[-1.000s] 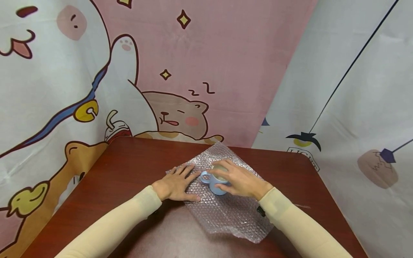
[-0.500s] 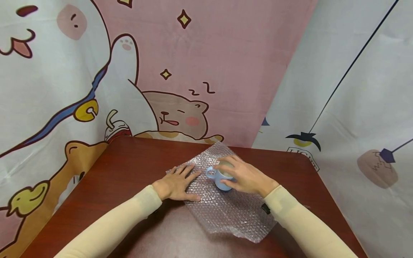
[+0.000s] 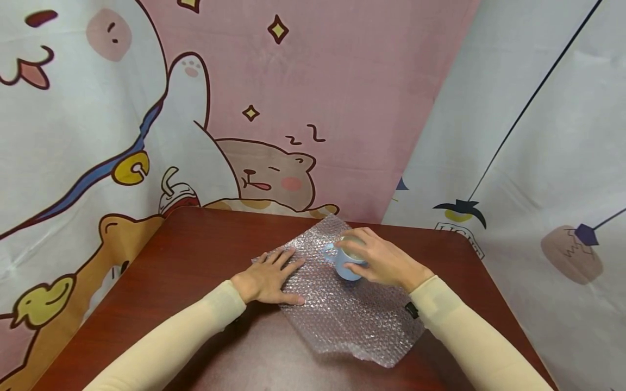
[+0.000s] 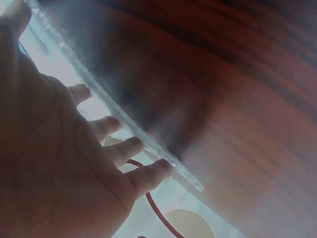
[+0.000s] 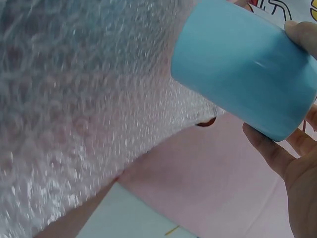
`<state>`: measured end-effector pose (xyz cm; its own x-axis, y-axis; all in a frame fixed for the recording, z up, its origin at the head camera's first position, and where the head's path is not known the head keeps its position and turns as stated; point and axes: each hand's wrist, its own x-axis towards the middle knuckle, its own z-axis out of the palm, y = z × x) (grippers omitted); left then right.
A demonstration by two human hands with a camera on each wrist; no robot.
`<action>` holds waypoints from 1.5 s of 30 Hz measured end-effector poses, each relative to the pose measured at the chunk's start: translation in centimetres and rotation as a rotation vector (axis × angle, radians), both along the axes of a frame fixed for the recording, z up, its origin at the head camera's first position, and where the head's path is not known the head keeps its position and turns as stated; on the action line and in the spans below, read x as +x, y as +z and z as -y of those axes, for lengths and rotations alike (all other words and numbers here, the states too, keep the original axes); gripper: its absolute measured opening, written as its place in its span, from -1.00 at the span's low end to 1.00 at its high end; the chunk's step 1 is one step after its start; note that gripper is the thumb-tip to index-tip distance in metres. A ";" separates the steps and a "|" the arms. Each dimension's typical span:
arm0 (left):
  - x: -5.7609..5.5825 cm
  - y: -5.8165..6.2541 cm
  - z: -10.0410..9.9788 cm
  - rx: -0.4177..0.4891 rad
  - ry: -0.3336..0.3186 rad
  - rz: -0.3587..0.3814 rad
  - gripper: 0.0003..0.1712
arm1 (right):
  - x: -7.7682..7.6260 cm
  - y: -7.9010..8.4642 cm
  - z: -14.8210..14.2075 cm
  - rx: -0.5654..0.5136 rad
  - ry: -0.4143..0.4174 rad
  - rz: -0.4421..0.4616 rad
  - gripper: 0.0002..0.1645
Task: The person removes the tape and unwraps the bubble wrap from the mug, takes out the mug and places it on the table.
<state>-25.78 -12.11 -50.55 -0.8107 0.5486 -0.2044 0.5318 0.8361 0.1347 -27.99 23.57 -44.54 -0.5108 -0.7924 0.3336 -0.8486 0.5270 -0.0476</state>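
A light blue mug [image 3: 348, 269] is over the bubble wrap sheet [image 3: 342, 320], its handle pointing left. My right hand [image 3: 383, 259] grips it from above near the rim, thumb on the near side and fingers across the far side. The right wrist view shows the mug's side [image 5: 237, 69] close up, with bubble wrap [image 5: 74, 99] beyond its base. Whether the base touches the sheet I cannot tell. My left hand [image 3: 266, 279] lies flat with fingers spread on the sheet's left corner. In the left wrist view, its fingertips [image 4: 161, 168] rest along the sheet's edge.
The sheet lies diagonally on a dark red-brown wooden table [image 3: 205, 239], its near edge wavy and slightly raised. Behind and beside the table hangs a printed cartoon cloth [image 3: 342, 108]. A small black device [image 3: 412, 310] sits at the right wrist.
My right hand has moved the mug to the right and slightly away across the bubble wrap. The left hand has stayed in place, and so has the sheet.
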 end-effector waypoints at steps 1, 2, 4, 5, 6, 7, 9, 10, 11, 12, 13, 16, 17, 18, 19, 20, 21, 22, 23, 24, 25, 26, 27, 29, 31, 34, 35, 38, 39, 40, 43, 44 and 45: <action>0.0 0.0 0.0 0.000 0.000 -0.001 0.30 | -0.1 0.1 -0.2 0.000 -0.003 -0.006 -0.39; 0.0 0.0 0.0 0.000 0.000 -0.001 0.30 | -0.2 0.2 -0.4 0.000 -0.007 -0.011 -0.39; 0.0 0.0 0.0 0.000 0.000 -0.001 0.30 | -0.4 0.4 -0.6 0.003 -0.024 -0.010 -0.38; 0.1 0.0 0.0 0.000 0.001 -0.001 0.30 | -0.4 0.6 -0.8 0.004 -0.035 -0.006 -0.38; 0.1 0.0 0.0 0.000 0.001 0.000 0.30 | -0.5 0.7 -1.0 0.000 -0.044 -0.002 -0.38; 0.1 0.0 0.0 -0.001 0.001 0.000 0.30 | -0.6 0.7 -1.1 -0.002 -0.054 -0.002 -0.38; 0.1 0.0 0.0 -0.004 0.002 0.001 0.30 | -0.8 0.8 -1.5 -0.008 -0.068 -0.002 -0.39; 0.1 0.0 0.0 -0.005 0.002 0.002 0.30 | -0.9 0.8 -1.7 -0.012 -0.071 -0.010 -0.39; 0.1 0.0 0.0 -0.005 0.002 0.003 0.30 | -1.1 0.8 -1.9 -0.017 -0.073 -0.017 -0.39; 0.1 0.0 0.0 -0.006 0.003 0.002 0.30 | -1.2 0.8 -2.1 -0.023 -0.073 -0.024 -0.39; 0.1 0.0 0.0 -0.008 0.003 0.002 0.30 | -1.4 0.9 -2.3 -0.025 -0.075 -0.033 -0.40; 0.1 0.0 0.0 -0.008 0.005 0.004 0.30 | -1.8 0.9 -3.0 -0.037 -0.081 -0.053 -0.39; 0.1 0.1 0.0 -0.007 0.006 0.006 0.30 | -2.0 1.0 -3.2 -0.039 -0.086 -0.054 -0.39; 0.1 0.1 0.0 -0.006 0.006 0.007 0.30 | -2.1 1.0 -3.4 -0.040 -0.091 -0.055 -0.38; 0.1 0.1 0.0 -0.006 0.007 0.008 0.30 | -2.2 1.0 -3.6 -0.041 -0.099 -0.053 -0.38; 0.1 0.1 0.0 -0.004 0.007 0.010 0.30 | -2.3 1.0 -3.9 -0.040 -0.107 -0.052 -0.38; 0.1 0.1 0.0 -0.004 0.007 0.011 0.30 | -2.4 1.0 -4.1 -0.039 -0.118 -0.048 -0.38; 0.1 0.1 0.0 -0.004 0.007 0.012 0.30 | -2.5 1.0 -4.3 -0.039 -0.127 -0.042 -0.38; 0.1 0.1 0.0 -0.005 0.006 0.013 0.30 | -2.6 1.0 -4.6 -0.037 -0.140 -0.036 -0.38; 0.1 0.1 0.0 -0.004 0.006 0.013 0.30 | -2.7 1.0 -4.8 -0.036 -0.151 -0.029 -0.39; 0.1 0.1 0.0 -0.005 0.006 0.014 0.30 | -2.9 1.0 -5.0 -0.036 -0.164 -0.022 -0.39; 0.1 0.1 0.0 -0.003 0.006 0.015 0.30 | -3.0 1.0 -5.3 -0.035 -0.177 -0.016 -0.39; 0.1 0.1 0.0 -0.003 0.006 0.015 0.30 | -3.1 1.1 -5.5 -0.036 -0.187 -0.006 -0.39; 0.1 0.1 0.0 0.000 0.007 0.015 0.30 | -3.3 1.1 -5.9 -0.039 -0.209 0.008 -0.40; 0.1 0.0 0.0 0.000 0.008 0.014 0.30 | -3.5 1.1 -6.3 -0.040 -0.228 0.017 -0.40; 0.1 0.0 -0.1 -0.003 0.009 0.011 0.31 | -3.9 0.9 -7.1 -0.042 -0.255 0.021 -0.39; 0.1 0.0 -0.1 -0.005 0.009 0.008 0.31 | -4.0 0.9 -7.3 -0.043 -0.263 0.022 -0.39; 0.1 0.0 -0.2 -0.009 0.010 0.004 0.31 | -4.4 0.6 -8.0 -0.048 -0.282 0.029 -0.39; 0.1 0.0 -0.2 -0.011 0.009 0.004 0.30 | -4.5 0.6 -8.3 -0.048 -0.288 0.033 -0.40; 0.0 0.0 -0.2 -0.011 0.008 0.005 0.30 | -4.6 0.5 -8.5 -0.049 -0.292 0.038 -0.40; 0.1 0.1 -0.2 -0.012 0.009 0.011 0.31 | -4.9 0.2 -9.0 -0.047 -0.308 0.047 -0.41; 0.1 0.1 -0.2 -0.012 0.009 0.013 0.31 | -5.0 0.1 -9.2 -0.046 -0.314 0.048 -0.42; 0.1 0.2 -0.2 -0.013 0.010 0.015 0.31 | -5.1 0.0 -9.4 -0.046 -0.318 0.047 -0.42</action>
